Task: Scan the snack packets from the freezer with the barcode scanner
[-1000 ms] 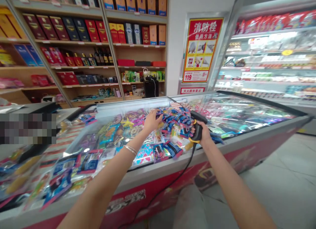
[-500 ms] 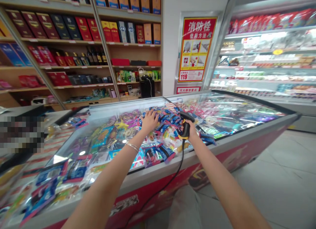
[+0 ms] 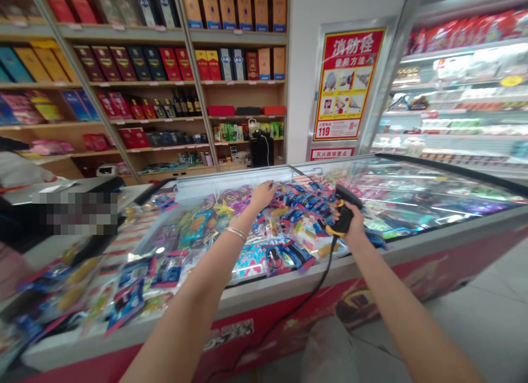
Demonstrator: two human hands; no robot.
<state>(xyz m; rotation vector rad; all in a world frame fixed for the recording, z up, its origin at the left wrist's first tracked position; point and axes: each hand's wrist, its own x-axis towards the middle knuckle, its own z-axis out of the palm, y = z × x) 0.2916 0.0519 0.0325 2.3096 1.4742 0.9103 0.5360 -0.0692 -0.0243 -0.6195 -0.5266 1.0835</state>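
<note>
My right hand [image 3: 353,220] is wrapped round the grip of a black and yellow barcode scanner [image 3: 340,218], raised over the freezer's right part. Its black cable [image 3: 315,292] hangs down over the front edge. Farther left, my left hand [image 3: 263,196] wears a bracelet at the wrist and reaches into the pile, fingers curled at a blue snack packet [image 3: 272,186]; the fingertips are partly hidden. Around and below it lie many blue packets [image 3: 299,253] and clear bags with yellowish food, spread on the glass top of the chest freezer [image 3: 289,284].
More packets [image 3: 132,278] lie along the freezer's left end. At far left is a dark counter [image 3: 78,190] with a person's sleeve [image 3: 20,171] behind it. Shelves of boxes [image 3: 152,64] and a red fire hydrant sign [image 3: 348,86] stand behind; a lit display fridge [image 3: 462,108] is at right.
The view has swung left. My left hand was spread over the blue packets; its fingers are now drawn together. My right hand has lifted the scanner away from the packets, to the right.
</note>
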